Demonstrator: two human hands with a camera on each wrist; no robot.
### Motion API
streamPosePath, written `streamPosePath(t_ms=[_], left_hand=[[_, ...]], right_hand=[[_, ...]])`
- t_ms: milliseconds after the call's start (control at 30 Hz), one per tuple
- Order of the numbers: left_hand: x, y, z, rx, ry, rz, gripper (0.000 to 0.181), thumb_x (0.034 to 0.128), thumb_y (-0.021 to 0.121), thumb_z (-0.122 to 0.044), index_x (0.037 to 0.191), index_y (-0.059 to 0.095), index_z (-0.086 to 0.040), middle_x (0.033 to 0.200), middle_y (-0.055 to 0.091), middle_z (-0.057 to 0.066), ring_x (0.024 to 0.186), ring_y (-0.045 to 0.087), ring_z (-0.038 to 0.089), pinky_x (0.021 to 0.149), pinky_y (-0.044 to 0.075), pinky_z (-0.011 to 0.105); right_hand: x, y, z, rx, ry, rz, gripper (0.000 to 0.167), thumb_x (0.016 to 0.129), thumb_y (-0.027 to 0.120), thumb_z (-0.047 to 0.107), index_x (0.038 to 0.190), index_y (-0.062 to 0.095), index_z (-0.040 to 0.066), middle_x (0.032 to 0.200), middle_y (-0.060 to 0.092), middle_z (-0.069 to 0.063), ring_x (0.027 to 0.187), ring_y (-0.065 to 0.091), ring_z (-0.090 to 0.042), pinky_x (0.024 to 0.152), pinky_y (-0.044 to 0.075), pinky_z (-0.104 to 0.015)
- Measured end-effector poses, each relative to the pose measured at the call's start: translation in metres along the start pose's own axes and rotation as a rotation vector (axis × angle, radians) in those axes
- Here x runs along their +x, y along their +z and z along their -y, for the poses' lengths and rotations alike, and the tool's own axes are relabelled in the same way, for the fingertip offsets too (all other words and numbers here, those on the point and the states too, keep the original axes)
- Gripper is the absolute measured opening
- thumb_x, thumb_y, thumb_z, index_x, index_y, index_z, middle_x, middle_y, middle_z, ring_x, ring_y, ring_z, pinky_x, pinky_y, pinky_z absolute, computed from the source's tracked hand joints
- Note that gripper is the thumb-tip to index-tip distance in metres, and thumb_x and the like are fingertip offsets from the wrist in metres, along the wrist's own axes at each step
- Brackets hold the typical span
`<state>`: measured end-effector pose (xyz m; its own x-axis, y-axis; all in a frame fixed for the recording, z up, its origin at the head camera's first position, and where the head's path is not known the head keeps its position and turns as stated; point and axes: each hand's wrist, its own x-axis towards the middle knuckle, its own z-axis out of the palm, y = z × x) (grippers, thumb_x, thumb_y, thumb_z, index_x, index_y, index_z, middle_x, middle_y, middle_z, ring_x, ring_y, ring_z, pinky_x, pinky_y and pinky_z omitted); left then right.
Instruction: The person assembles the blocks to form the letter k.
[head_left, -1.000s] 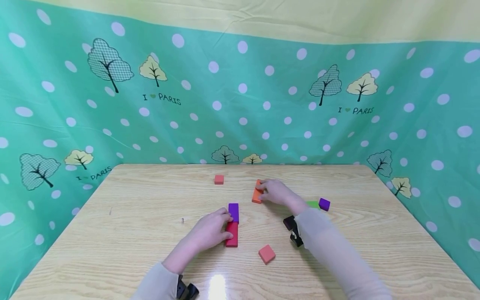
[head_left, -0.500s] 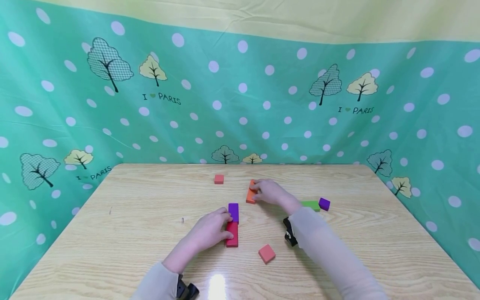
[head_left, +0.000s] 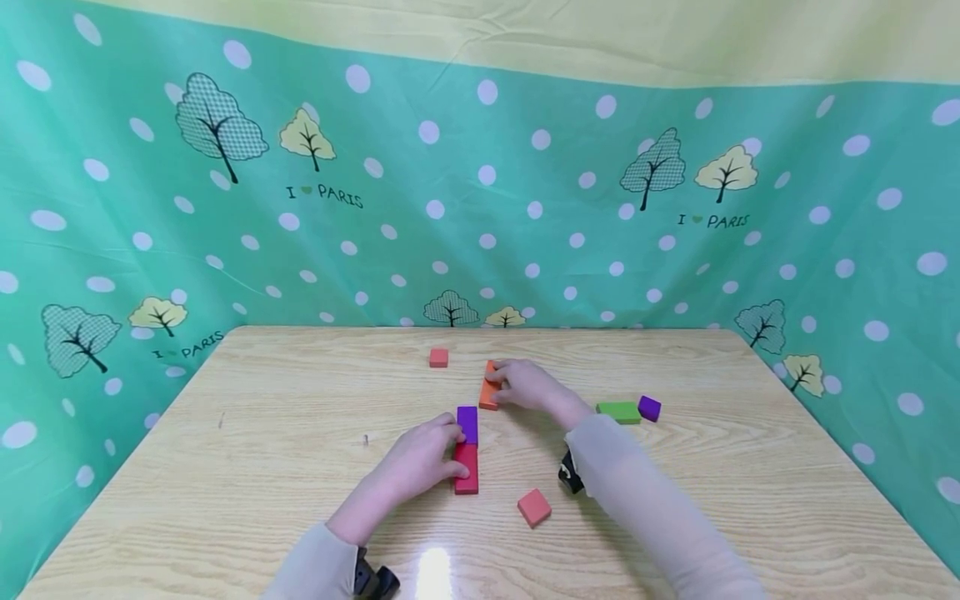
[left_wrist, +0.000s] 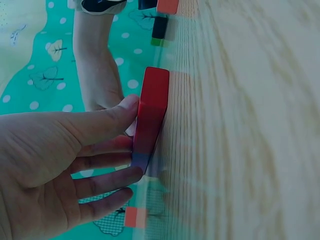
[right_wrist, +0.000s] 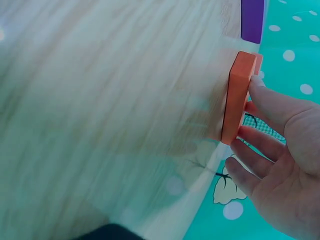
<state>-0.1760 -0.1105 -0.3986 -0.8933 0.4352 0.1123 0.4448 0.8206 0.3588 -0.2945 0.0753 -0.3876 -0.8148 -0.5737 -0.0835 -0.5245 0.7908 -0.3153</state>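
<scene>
While the left hand, loosely spread, is touching the red oblong block and purple oblong block, the right hand, fingers extended, is sliding the orange oblong block across the wood-grain table, closer to them than before.

In the head view, the left grip hides part of the red block; beyond that block, the right grip covers some of the orange block. Nearer than the red block, both sleeves run off the bottom. The right wrist view's top edge crops the purple block adjoining the red block.
</scene>
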Motion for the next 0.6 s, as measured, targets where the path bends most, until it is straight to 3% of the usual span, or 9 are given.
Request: streamPosePath(t_ms=[600], left_hand=[[0.001, 0.001, 0.002, 0.004, 0.002, 0.006, 0.038, 0.0708, 0.076, -0.032, 0.096, 0.065, -0.006, 0.089, 0.055, -0.001, 0.072, 0.049, 0.008, 0.067, 0.048, 0.024]], right_hand=[[0.008, 0.003, 0.014, -0.043, -0.029, 0.01, 0.046, 0.084, 0.064, 0.026, 0.126, 0.054, 0.011, 0.139, 0.042, -0.011, 0.129, 0.037, -0.029, 0.109, 0.028, -0.038]])
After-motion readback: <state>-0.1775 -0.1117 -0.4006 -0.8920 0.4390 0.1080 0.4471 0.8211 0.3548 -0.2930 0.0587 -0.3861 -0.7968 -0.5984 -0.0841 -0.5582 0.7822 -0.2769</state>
